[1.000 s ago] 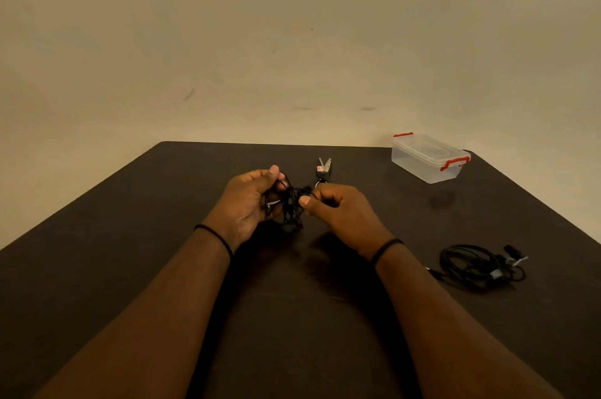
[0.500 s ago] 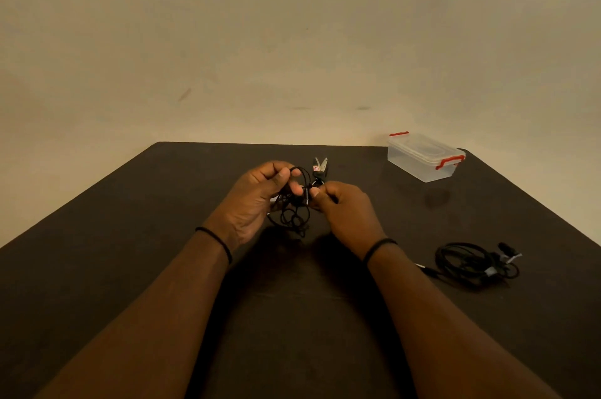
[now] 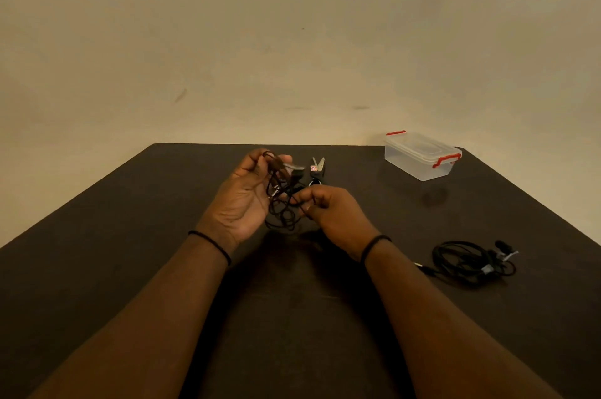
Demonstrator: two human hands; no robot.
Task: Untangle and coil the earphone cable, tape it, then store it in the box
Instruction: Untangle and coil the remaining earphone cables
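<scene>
I see earphone cable (image 3: 282,203): black, tangled, held off tabletop | box (image 3: 421,155): clear, red latches, lid on, far right

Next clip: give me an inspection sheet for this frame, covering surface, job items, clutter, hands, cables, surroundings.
Surface: dark table, mostly bare.
Job's things: tangled earphone cable held above the table; clear box, lid on, red clips, far right.
Clutter: scissors beyond the hands.
Grippers: left hand cradles the tangle; right hand pinches a strand.
Cables: second black cable bundle lying at right.
Surroundings: plain beige wall; nothing else seen.
</scene>
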